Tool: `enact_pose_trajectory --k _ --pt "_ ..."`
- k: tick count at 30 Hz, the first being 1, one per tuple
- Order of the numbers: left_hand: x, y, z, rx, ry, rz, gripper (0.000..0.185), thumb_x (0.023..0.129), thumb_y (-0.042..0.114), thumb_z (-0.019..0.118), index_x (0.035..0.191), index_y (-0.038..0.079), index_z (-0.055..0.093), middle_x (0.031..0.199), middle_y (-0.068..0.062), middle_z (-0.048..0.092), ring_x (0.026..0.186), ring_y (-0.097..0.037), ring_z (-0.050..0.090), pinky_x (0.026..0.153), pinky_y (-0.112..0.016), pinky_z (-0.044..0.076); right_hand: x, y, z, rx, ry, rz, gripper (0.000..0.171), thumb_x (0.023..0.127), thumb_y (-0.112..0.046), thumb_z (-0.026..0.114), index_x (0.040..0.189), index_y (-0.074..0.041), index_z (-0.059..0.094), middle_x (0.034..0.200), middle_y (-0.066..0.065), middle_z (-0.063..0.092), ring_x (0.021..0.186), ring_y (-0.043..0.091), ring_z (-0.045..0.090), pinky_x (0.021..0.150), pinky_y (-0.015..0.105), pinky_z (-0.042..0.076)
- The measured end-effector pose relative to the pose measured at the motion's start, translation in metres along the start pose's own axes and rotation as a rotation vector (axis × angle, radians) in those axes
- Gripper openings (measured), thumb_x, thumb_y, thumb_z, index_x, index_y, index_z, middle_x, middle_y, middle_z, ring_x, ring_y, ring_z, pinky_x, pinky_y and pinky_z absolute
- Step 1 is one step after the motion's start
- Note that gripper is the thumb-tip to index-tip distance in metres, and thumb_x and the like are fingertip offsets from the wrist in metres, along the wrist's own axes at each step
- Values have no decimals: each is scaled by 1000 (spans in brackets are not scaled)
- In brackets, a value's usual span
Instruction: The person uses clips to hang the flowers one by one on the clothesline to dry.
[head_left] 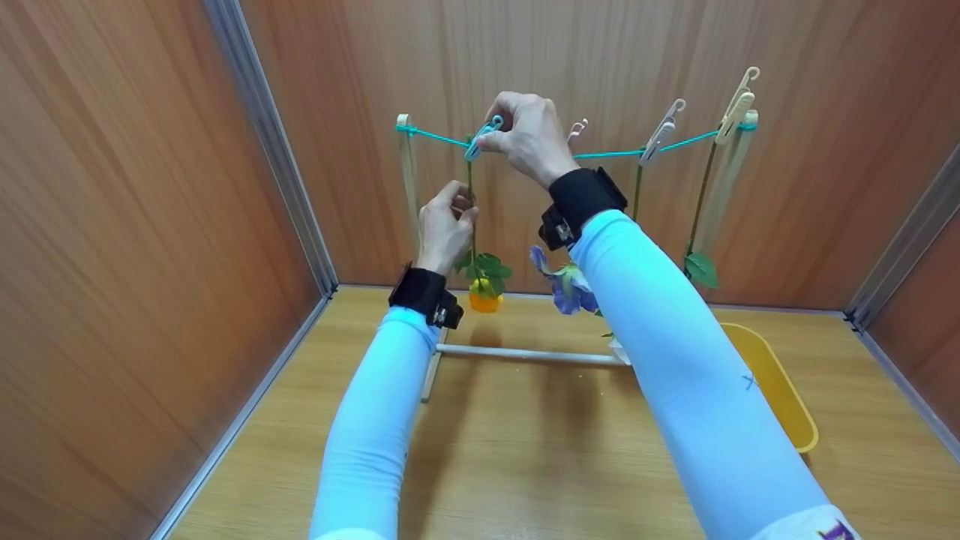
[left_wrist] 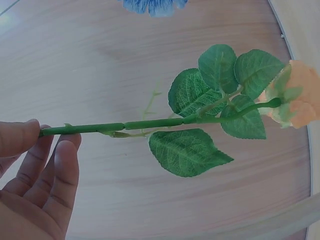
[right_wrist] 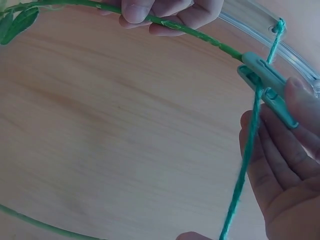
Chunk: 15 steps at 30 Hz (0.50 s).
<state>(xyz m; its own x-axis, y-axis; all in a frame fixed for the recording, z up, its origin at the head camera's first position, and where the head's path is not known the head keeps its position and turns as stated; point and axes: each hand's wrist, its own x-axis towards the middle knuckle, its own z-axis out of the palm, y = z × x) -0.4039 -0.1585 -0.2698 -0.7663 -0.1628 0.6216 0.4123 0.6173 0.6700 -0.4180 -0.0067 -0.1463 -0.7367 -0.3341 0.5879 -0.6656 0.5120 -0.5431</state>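
Observation:
My left hand (head_left: 448, 229) pinches the green stem (left_wrist: 150, 124) of an artificial rose between thumb and fingers. The flower hangs head down; its orange bloom (head_left: 486, 298) and green leaves (left_wrist: 192, 152) are below the hand. Higher up, my right hand (head_left: 531, 136) holds a teal clothespin (right_wrist: 267, 75) by its handle end, thumb on one arm. The clothespin sits across the teal cord (right_wrist: 245, 165), and the top of the stem reaches its jaws in the right wrist view.
The cord runs between two posts of a rack with a white bottom bar (head_left: 532, 354). Farther right hang other flowers on clothespins, including a purple one (head_left: 570, 292) and a leafy stem under a cream clothespin (head_left: 735, 116). A yellow tray (head_left: 787, 405) lies partly behind my right arm.

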Motion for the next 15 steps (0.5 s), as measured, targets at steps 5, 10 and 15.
enact_pose_trajectory --k 5,10,15 --pt "0 -2 -1 -3 -2 -6 15 100 -1 63 113 1 67 104 -17 71 91 -30 66 81 -38 56 -1 2 3 -6 1 0 20 96 -19 76 109 -4 71 93 1 66 90 14 58 78 23 44" --pt "1 -4 -2 4 -1 -9 14 100 0 63 113 2 68 105 -16 72 92 -30 66 82 -39 57 -1 4 5 -6 3 -1 22 97 -19 75 111 -3 70 94 2 65 90 14 58 79 24 44" --pt "0 -5 -2 25 12 -9 14 98 2 65 112 2 68 102 -15 73 91 -29 68 81 -39 56 -1 6 7 15 -3 0 21 97 -17 74 110 -1 69 92 1 64 87 13 58 76 23 44"
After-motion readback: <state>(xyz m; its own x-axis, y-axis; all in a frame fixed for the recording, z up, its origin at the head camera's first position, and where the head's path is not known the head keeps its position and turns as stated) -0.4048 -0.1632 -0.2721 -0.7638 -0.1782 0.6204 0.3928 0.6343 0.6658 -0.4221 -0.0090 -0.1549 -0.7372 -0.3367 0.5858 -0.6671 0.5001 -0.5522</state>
